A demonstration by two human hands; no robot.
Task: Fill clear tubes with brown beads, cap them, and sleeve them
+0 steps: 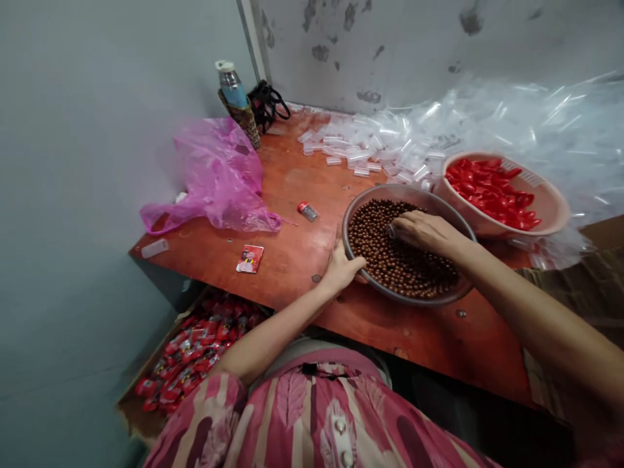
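A grey bowl (409, 300) of small brown balls (383, 257) stands on the reddish table. My left hand (344, 265) grips the bowl's left rim, thumb on the edge, fingers partly hidden behind the side. Inside the bowl, my right hand (423, 231) is closed around a small clear tube (391, 231), of which only the end shows, close to the balls. Behind the bowl on the right is a pink basket (556, 211) holding red plastic pieces (492, 192).
Clear tubes (361, 156) are heaped along the back. On the left lie a pink plastic bag (219, 175), a bottle (234, 91), a red packet (250, 259), a red-capped tube (308, 210) and a loose tube (155, 248). A box of red packs (195, 348) sits below the table's front edge.
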